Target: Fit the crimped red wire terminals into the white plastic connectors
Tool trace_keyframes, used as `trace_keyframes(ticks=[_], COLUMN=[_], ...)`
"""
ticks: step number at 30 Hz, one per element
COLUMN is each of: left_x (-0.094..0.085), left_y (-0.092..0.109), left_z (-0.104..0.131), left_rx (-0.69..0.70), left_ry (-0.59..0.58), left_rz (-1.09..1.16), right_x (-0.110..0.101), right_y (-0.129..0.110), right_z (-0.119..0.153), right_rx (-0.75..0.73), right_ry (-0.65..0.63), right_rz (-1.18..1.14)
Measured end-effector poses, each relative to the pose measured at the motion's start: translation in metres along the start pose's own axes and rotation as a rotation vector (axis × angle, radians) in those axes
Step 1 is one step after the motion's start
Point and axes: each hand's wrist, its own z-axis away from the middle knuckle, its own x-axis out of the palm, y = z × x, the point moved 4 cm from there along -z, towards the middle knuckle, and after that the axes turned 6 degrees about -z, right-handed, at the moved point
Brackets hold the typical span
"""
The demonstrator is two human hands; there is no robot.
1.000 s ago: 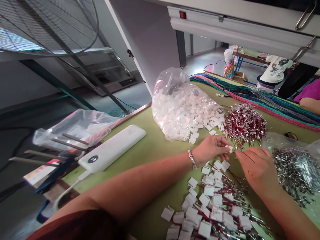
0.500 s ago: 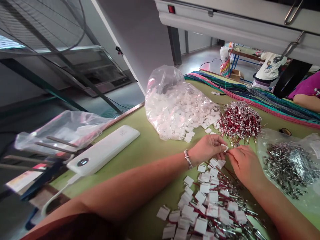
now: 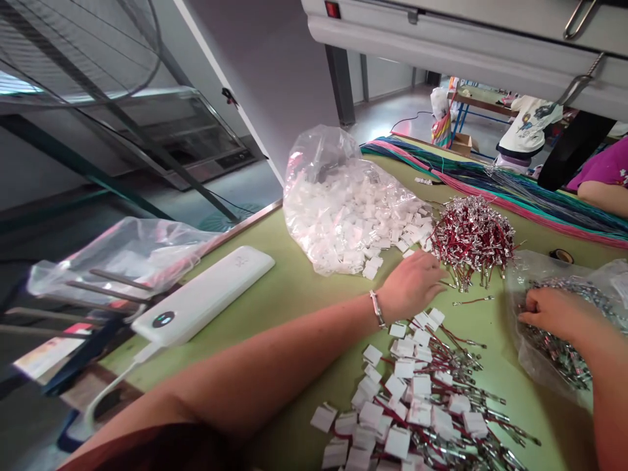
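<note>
My left hand (image 3: 415, 284), with a bracelet at its wrist, is over the table beside a bundle of short red wires (image 3: 473, 232) with metal ends. Its fingers are curled; whatever they hold is hidden behind them. My right hand (image 3: 554, 314) reaches into a clear bag of small metal terminals (image 3: 564, 369), fingers bent together among the pieces. A single short wire (image 3: 473, 301) with metal ends lies between the hands. Below them spreads a heap of white plastic connectors (image 3: 405, 392) fitted with red wires and metal ends.
A clear bag of white connectors (image 3: 333, 209) spills onto the green table (image 3: 265, 301). At left lie a white power bank (image 3: 206, 294) with a cable and another plastic bag (image 3: 127, 252). Long coloured wires (image 3: 490, 186) and a tape roll (image 3: 560, 256) are at right. Other people stand beyond.
My hands have parted from around a small white connector. The right hand has moved right into the terminal bag; the left is lower-fingered near the bundle. A single wire now shows between them.
</note>
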Motion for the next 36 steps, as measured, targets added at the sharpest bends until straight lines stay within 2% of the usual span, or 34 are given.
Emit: trace_keyframes(ticks=[3, 5, 9, 12, 14, 16, 19, 22, 24, 27, 33, 36], left_x=[0.009, 0.011, 0.008, -0.002, -0.008, -0.009, -0.002, 0.006, 0.008, 0.009, 0.008, 0.005], left_y=[0.001, -0.004, -0.011, -0.007, -0.003, -0.002, 0.0, 0.001, 0.001, 0.002, 0.004, 0.004], left_z=[-0.004, -0.006, -0.006, -0.003, 0.0, 0.004, 0.009, 0.011, 0.011, 0.011, 0.013, 0.014], left_rx=[0.0, -0.013, -0.026, -0.004, -0.036, -0.127, -0.298, -0.386, -0.393, -0.373, -0.318, -0.261], left_ry=[-0.103, -0.13, -0.121, -0.04, 0.004, -0.005, -0.14, -0.215, -0.185, -0.16, -0.182, -0.176], left_rz=[-0.038, -0.035, 0.005, 0.075, 0.204, 0.38, 0.674, 0.817, 0.827, 0.84, 0.81, 0.687], right_x=[0.004, 0.0, -0.008, -0.015, -0.021, -0.024, -0.02, -0.01, -0.004, 0.001, -0.001, -0.001], right_y=[-0.02, -0.03, -0.035, -0.034, -0.039, -0.054, -0.093, -0.127, -0.138, -0.141, -0.138, -0.138], right_z=[-0.003, -0.003, -0.001, -0.001, 0.0, 0.005, 0.016, 0.025, 0.029, 0.031, 0.032, 0.031], right_rx=[0.041, 0.045, 0.037, -0.024, -0.062, -0.118, -0.26, -0.353, -0.344, -0.295, -0.308, -0.331], right_ry=[-0.21, -0.219, -0.142, -0.055, 0.019, 0.072, 0.094, 0.128, 0.161, 0.223, 0.316, 0.275], right_rz=[0.081, 0.101, 0.125, 0.08, -0.006, -0.163, -0.452, -0.655, -0.794, -0.941, -0.975, -0.996])
